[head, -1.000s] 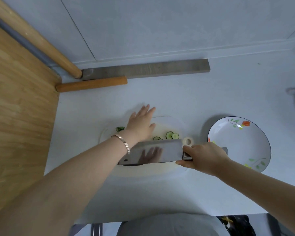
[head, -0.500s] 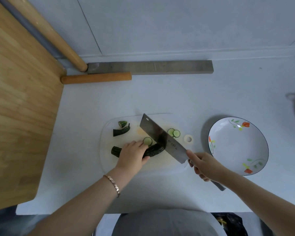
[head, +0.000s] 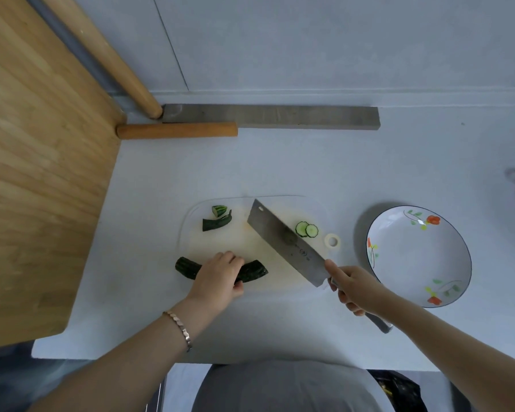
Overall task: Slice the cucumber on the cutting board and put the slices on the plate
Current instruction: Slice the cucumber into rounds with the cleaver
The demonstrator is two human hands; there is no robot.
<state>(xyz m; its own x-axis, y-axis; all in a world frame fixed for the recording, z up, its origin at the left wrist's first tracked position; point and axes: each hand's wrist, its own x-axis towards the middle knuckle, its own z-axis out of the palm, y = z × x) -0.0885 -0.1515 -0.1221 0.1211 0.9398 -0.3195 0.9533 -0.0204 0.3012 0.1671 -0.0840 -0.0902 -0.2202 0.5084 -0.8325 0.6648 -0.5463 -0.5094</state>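
Both hands held something: the left hand [head: 217, 278] curled around the cucumber [head: 254, 270] at the near edge of the cutting board [head: 235, 242], ends protruding either side; the right hand [head: 354, 288] gripped the cleaver [head: 283, 239], blade beside two slices [head: 306, 229].

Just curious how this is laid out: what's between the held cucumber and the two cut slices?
The knife blade, held by the right hand, crosses the board between the cucumber and the slices. The head view shows it.
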